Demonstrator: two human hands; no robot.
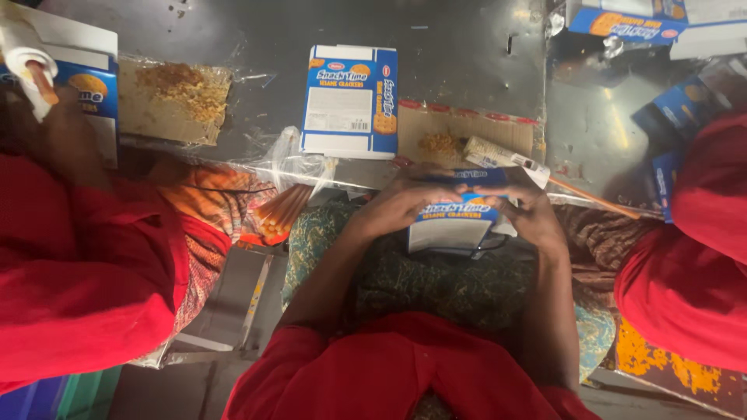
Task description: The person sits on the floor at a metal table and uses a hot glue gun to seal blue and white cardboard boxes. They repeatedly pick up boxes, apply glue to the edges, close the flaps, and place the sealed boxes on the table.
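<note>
Cracker box (455, 222), blue and white cardboard, is sitting at the near edge of the steel table (467, 47), above the person's lap, and is being held from both sides. Left hand (401, 204) is closing its fingers over the box's upper left corner; right hand (533, 214) is clamping the box's right end, fingers wrapped over its top. Flattened cracker box (350, 99) of the same kind is lying face up farther in on the table, well apart from the hands. Cardboard sheet (467, 132) with orange crumbs is lying just beyond the held box, a sleeve of crackers (506, 158) resting on its near edge. Clear plastic wrap (292, 159) is bunching at the table edge to the left. Red-clothed co-workers are sitting on either side.
</note>
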